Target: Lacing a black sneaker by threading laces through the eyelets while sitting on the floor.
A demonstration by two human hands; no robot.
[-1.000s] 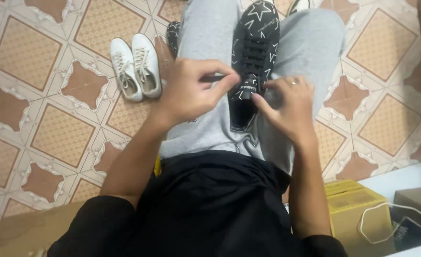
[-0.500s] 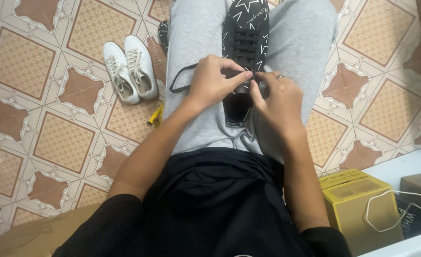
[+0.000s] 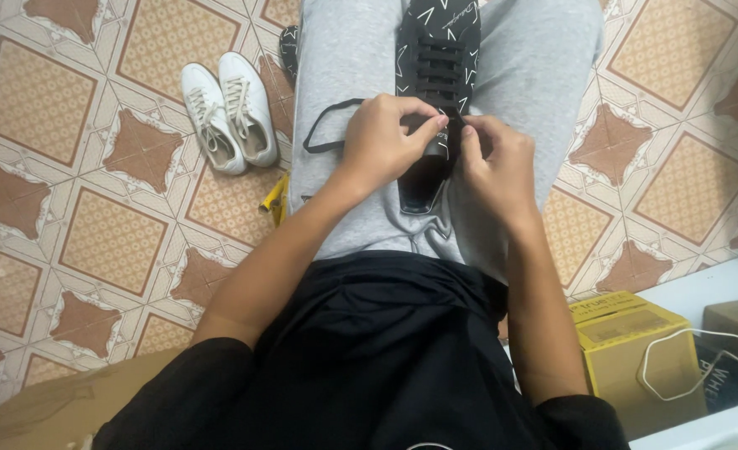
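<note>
A black sneaker (image 3: 438, 50) with white star outlines lies toe-away between my thighs in grey trousers (image 3: 344, 75). My left hand (image 3: 381, 137) pinches a black shoelace (image 3: 323, 125) at the shoe's top eyelets; the lace loops out to the left over my thigh. My right hand (image 3: 494, 158) grips the lace on the shoe's right side, fingers touching the left hand's fingertips. The shoe's opening shows just below both hands.
A pair of white sneakers (image 3: 229, 110) sits on the patterned tile floor (image 3: 94, 167) at upper left. Part of another black shoe (image 3: 287, 46) peeks beside my left thigh. A yellow box (image 3: 632, 350) with a white cord (image 3: 677, 362) stands at lower right.
Both hands have come together at the shoe's top eyelets. The lace loop now hangs out to the left over my thigh.
</note>
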